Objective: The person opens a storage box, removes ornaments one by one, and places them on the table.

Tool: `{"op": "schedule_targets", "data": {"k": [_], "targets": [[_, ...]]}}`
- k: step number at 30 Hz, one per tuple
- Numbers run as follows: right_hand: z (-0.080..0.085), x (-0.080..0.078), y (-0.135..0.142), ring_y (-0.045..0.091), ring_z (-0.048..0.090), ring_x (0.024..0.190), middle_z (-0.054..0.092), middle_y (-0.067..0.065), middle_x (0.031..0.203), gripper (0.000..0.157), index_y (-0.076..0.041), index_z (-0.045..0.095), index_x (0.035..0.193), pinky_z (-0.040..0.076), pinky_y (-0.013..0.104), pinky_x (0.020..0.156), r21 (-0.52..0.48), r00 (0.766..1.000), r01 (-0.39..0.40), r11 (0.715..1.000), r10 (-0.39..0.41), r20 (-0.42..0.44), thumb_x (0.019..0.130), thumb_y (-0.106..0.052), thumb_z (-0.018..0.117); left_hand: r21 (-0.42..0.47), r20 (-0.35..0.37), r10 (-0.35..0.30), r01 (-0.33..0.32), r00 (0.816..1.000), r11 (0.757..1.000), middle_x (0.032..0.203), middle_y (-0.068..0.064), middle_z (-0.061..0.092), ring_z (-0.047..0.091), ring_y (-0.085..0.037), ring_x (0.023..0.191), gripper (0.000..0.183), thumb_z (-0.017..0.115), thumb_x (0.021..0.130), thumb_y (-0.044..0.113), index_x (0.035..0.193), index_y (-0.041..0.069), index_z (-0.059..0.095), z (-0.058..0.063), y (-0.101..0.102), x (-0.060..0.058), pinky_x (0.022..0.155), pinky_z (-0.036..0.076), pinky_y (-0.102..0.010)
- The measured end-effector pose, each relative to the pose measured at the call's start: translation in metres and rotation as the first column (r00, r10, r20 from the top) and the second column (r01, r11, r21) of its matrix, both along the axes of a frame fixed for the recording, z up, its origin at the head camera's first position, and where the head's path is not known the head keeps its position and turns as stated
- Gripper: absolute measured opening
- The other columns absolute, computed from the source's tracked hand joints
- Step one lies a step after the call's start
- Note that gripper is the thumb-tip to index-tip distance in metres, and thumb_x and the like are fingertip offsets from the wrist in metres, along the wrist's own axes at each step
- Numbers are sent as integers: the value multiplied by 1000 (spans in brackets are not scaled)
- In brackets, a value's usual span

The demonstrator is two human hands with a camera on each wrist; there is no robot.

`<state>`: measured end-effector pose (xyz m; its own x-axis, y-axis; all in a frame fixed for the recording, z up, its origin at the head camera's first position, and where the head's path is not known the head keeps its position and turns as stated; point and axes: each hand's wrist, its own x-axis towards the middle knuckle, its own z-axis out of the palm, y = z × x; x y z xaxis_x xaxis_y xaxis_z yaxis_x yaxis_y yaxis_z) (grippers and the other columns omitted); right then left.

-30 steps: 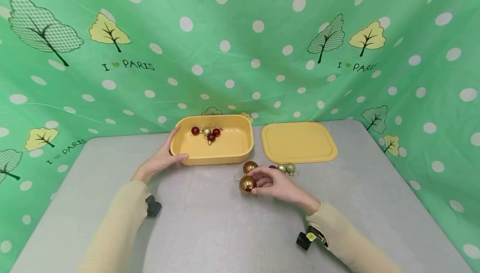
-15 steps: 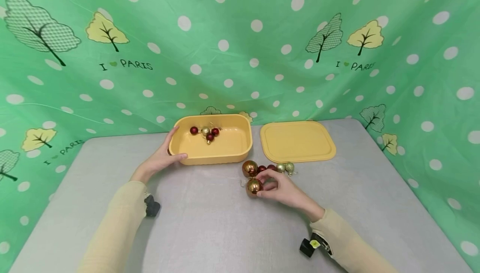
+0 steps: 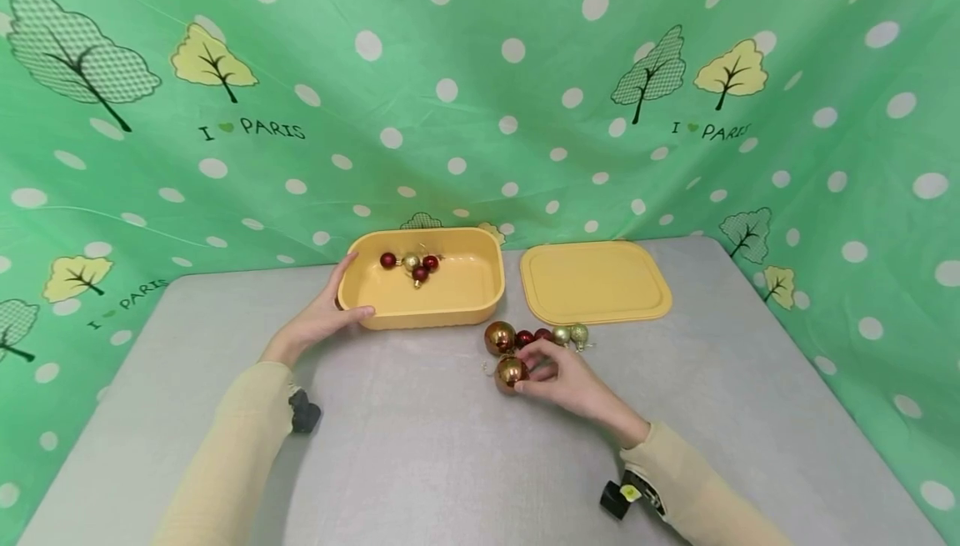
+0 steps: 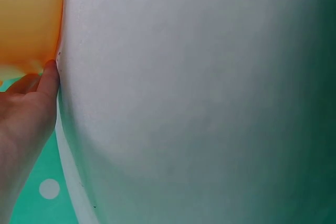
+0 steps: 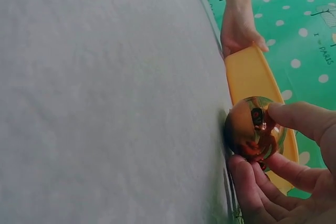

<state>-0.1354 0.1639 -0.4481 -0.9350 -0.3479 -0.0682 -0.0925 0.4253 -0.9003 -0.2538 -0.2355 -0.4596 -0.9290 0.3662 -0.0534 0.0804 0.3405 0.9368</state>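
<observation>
My left hand (image 3: 327,308) grips the left end of a yellow plastic container (image 3: 431,319), thumb along its front wall and fingers round its side. Inside lie small dark red baubles (image 3: 387,260) and a small gold bauble (image 3: 411,262). The right hand (image 3: 558,378) pinches a large shiny copper bauble (image 3: 510,374) between thumb and fingers, low over the table; in the right wrist view, the thumb presses on one side of the copper bauble (image 5: 254,129). Just behind it sits a second large copper bauble (image 3: 499,338).
A yellow lid (image 3: 596,282) lies flat to the right of the container. In front of the lid, small red baubles (image 3: 524,338) and pale gold baubles (image 3: 578,335) form a row on the grey table (image 3: 420,463). A green dotted cloth (image 3: 465,71) hangs behind.
The right hand has shifted slightly right and toward the person with the copper bauble, uncovering the small red baubles, then stayed nearly still. The left hand has kept its hold on the container.
</observation>
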Motion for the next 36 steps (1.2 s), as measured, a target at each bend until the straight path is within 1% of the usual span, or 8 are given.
{"op": "schedule_targets", "data": {"k": [5, 13, 20, 28, 29, 33, 35, 36], "targets": [[1, 1, -1, 19, 64, 80, 61, 8, 95, 34, -2, 61, 107, 55, 27, 68, 36, 999, 41, 999, -40, -15, 81, -15, 78, 18, 11, 6, -6, 1000, 1000, 159, -16, -11, 9, -43, 142, 105, 72, 86, 12, 156, 27, -5, 2, 0, 1, 114, 12, -53], [1, 0, -5, 18, 63, 77, 62, 9, 93, 33, -1, 61, 105, 55, 29, 68, 55, 998, 60, 997, -58, -37, 82, -19, 77, 11, 16, 10, -10, 1000, 1000, 159, -16, -11, 9, -42, 142, 104, 71, 87, 12, 156, 28, -5, 2, -1, 1, 114, 12, -53], [4, 0, 0, 19, 62, 78, 62, 9, 94, 37, 1, 60, 109, 55, 30, 66, 52, 997, 82, 995, -82, -1, 84, -21, 75, -8, 8, 14, -14, 1000, 1000, 159, -15, -11, 8, -43, 142, 106, 72, 86, 14, 156, 28, -6, 3, -2, 0, 114, 11, -53], [9, -1, 9, 20, 63, 77, 61, 12, 96, 41, 4, 58, 114, 56, 33, 60, 1, 998, 63, 998, -63, 23, 85, -20, 75, -21, 2, 7, -7, 1000, 1000, 160, -14, -11, 6, -43, 142, 106, 72, 86, 15, 156, 28, -6, 4, -1, 0, 114, 10, -54], [14, 1, 8, 22, 63, 77, 61, 13, 96, 40, 5, 57, 114, 57, 36, 61, -9, 998, 61, 998, -60, 23, 86, -18, 74, -23, 2, 8, -7, 1000, 1000, 160, -14, -11, 6, -43, 142, 105, 72, 86, 15, 156, 28, -6, 4, -1, 0, 114, 9, -54], [18, -3, 11, 24, 63, 79, 61, 15, 99, 36, 7, 57, 115, 57, 37, 63, -12, 999, 41, 999, -41, -13, 88, -12, 71, -32, 3, 7, -7, 1000, 999, 160, -14, -11, 5, -42, 143, 105, 72, 87, 16, 156, 29, -5, 3, -1, 1, 114, 9, -54], [20, -6, 12, 25, 63, 81, 62, 17, 100, 33, 8, 57, 114, 57, 36, 64, -11, 999, 18, 1000, -18, -48, 89, -9, 68, -28, 3, 7, -7, 1000, 1000, 160, -14, -11, 6, -43, 143, 105, 72, 87, 16, 156, 29, -5, 2, -1, 1, 114, 10, -54], [16, -10, 14, 25, 63, 82, 63, 16, 101, 32, 7, 58, 114, 56, 32, 65, -3, 998, 10, 1000, -11, -68, 89, -9, 68, -26, 2, 6, -6, 1000, 1000, 160, -14, -11, 6, -43, 142, 105, 72, 87, 16, 156, 29, -5, 1, -1, 1, 114, 10, -54]]}}
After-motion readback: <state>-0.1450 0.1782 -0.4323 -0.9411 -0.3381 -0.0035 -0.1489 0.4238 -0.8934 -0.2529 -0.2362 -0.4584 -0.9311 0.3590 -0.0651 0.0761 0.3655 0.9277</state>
